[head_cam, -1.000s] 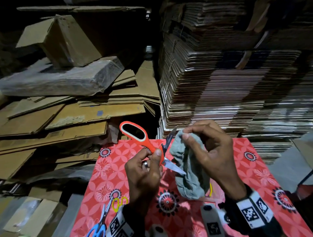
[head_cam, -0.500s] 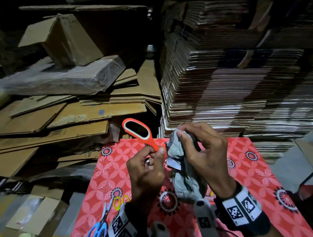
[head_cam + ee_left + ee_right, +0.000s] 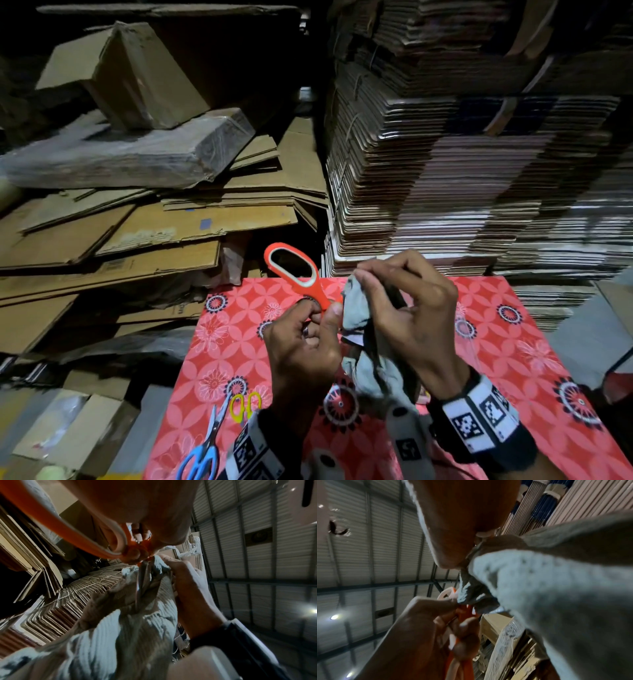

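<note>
My left hand (image 3: pixel 308 335) grips orange-handled scissors (image 3: pixel 294 270) above the red patterned table (image 3: pixel 507 356), one handle loop sticking up and away. My right hand (image 3: pixel 407 315) pinches a pale grey cloth (image 3: pixel 356 305) round the blades, which are mostly hidden in the folds. In the left wrist view the steel blades (image 3: pixel 140 582) run down into the cloth (image 3: pixel 120 635) beside the right hand (image 3: pixel 188 588). In the right wrist view the cloth (image 3: pixel 556 595) fills the right side and the left hand (image 3: pixel 426 628) holds the orange scissors (image 3: pixel 464 614).
Blue-handled scissors (image 3: pixel 202 455) and small yellow-handled scissors (image 3: pixel 245 406) lie on the table's near left. Tall stacks of flat cardboard (image 3: pixel 462 178) rise right behind the table. Loose cardboard sheets and boxes (image 3: pixel 137 219) pile up on the left.
The right hand has closed the cloth over the blades, which stuck out bare a second ago, and both hands have risen slightly.
</note>
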A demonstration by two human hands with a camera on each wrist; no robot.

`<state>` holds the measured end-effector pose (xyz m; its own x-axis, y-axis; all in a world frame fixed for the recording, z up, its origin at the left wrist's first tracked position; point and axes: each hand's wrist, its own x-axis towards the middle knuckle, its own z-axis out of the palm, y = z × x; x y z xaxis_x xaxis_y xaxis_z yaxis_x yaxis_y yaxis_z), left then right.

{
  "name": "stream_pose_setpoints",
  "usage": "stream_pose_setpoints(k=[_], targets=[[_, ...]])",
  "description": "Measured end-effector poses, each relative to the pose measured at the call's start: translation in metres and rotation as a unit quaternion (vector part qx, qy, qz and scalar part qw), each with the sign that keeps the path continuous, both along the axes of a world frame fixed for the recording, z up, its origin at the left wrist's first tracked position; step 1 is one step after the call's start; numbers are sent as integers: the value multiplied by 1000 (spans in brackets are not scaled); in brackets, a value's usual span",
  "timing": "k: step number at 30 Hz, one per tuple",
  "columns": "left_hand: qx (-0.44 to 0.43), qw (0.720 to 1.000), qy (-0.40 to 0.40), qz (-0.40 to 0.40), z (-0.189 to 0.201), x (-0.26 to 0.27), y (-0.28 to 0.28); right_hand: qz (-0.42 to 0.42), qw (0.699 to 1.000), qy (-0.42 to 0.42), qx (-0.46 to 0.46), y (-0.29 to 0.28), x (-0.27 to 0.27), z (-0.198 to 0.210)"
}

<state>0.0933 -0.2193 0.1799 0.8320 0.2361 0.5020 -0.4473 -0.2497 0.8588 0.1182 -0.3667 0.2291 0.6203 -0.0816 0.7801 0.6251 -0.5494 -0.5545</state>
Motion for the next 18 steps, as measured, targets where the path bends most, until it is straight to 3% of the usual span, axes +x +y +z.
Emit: stream_pose_setpoints(k=[10, 14, 18], targets=[[-15, 1000, 20, -4, -2, 2, 0, -16, 1000, 8, 10, 0, 1, 0], [-17, 1000, 19, -7, 0, 2, 1, 15, 999, 20, -29, 8, -10, -8], [-47, 998, 37, -25, 4, 6, -5, -24, 1000, 3, 4, -3, 2, 2]])
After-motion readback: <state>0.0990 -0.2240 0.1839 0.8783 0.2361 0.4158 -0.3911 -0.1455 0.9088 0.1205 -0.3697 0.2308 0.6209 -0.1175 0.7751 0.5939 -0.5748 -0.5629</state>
